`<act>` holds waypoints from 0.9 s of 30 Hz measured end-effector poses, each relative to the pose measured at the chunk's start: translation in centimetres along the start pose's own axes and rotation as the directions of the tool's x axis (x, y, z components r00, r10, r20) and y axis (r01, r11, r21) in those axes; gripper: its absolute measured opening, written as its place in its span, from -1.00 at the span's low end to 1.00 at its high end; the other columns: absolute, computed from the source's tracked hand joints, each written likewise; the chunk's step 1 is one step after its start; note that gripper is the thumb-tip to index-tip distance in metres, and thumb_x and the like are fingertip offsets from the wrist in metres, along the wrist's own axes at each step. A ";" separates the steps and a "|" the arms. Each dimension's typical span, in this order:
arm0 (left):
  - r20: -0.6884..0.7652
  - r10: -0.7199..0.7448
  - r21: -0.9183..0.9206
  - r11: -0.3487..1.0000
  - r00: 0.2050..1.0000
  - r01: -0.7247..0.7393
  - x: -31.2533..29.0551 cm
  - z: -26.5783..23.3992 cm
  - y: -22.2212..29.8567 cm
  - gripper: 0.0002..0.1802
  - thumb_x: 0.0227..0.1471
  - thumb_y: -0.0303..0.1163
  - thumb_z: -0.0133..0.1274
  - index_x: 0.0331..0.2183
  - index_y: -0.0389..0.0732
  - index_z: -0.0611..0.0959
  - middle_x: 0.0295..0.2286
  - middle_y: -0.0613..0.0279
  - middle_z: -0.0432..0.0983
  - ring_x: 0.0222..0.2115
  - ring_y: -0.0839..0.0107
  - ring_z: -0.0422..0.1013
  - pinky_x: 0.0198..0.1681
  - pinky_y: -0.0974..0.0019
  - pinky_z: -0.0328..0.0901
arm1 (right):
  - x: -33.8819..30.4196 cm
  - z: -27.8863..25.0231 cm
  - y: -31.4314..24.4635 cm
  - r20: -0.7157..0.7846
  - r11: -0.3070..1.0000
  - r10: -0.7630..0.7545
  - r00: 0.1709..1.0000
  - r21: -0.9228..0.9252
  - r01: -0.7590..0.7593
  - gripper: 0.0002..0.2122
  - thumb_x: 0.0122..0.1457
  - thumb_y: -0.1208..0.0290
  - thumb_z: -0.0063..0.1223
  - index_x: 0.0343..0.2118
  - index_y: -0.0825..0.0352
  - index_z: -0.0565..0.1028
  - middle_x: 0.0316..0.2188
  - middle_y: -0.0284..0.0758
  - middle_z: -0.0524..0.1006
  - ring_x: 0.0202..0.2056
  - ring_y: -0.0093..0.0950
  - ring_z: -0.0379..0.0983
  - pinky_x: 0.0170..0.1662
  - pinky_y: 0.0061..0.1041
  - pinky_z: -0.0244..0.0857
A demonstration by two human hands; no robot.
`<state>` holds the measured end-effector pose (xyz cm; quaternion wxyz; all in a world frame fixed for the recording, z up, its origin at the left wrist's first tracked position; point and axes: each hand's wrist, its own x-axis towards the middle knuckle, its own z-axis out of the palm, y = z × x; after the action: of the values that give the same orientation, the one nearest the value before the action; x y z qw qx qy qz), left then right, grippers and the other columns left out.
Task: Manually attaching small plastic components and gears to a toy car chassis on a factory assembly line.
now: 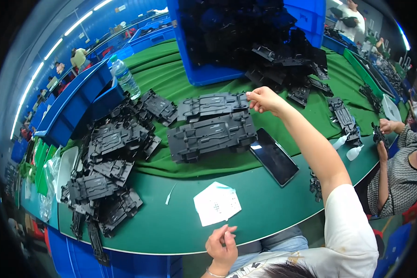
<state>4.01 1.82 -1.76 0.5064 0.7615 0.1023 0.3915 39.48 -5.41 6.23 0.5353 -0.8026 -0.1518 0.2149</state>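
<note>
My right hand (265,100) reaches across the table, its thumb and forefinger closed at the right end of a black plastic chassis plate (208,106). That plate lies on the green cloth, just behind a second, larger-looking chassis plate (213,135). Beside the near plate's right end lies a black smartphone (274,157). My left hand (222,248) hangs at the table's front edge, fingers loosely curled and somewhat apart, with nothing visible in it. The closest thing to it is a white sheet-like piece with small holes (217,204).
Loose chassis plates (102,180) heap up at the left, near a blue bin (74,104) and a water bottle (125,78). A large tipped blue crate (208,75) spills black parts at the back. Small white bottles (354,153) stand right, near a co-worker's hands (388,132).
</note>
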 end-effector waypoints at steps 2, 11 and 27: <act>-0.012 -0.002 0.032 0.999 1.000 0.003 -0.4 -0.2 -0.4 -0.83 -0.14 -0.57 -0.18 -0.37 -0.32 0.33 -0.65 0.17 0.44 -0.76 0.55 0.30 -0.74 0.60 0.14 | 0.3 -1.4 -0.8 -0.132 0.963 -0.128 0.983 -0.255 0.091 -0.77 -0.01 0.29 -0.11 -0.54 0.40 0.40 -0.65 -0.29 0.44 -0.66 -0.65 0.33 -0.69 -0.67 0.18; -0.017 0.043 0.248 0.968 0.999 -0.037 -1.7 0.1 -0.6 -0.86 -0.14 -0.53 -0.13 -0.40 -0.27 0.40 -0.67 0.21 0.41 -0.73 0.40 0.27 -0.64 0.42 0.20 | 7.4 -7.6 0.0 -0.296 0.377 -0.746 0.597 -0.926 0.012 -0.39 -0.26 0.34 0.11 -0.06 0.07 0.13 -0.08 -0.21 0.14 -0.09 -0.24 0.12 -0.14 -0.26 0.10; 0.034 -0.051 0.029 0.998 0.998 0.050 -0.3 0.4 0.9 -0.85 -0.17 -0.60 -0.16 -0.41 -0.32 0.40 -0.63 0.15 0.37 -0.66 0.45 0.37 -0.65 0.50 0.24 | -4.4 -12.1 -5.5 -0.709 0.659 -0.596 0.376 -0.164 0.734 -0.84 -0.08 0.51 -0.13 -0.40 0.41 0.41 -0.52 -0.42 0.43 -0.43 -0.65 0.30 -0.32 -0.67 0.18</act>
<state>3.83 0.98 -1.25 0.5071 0.7724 0.1178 0.3638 41.74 -14.96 16.18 0.6586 -0.6359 -0.2228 -0.3351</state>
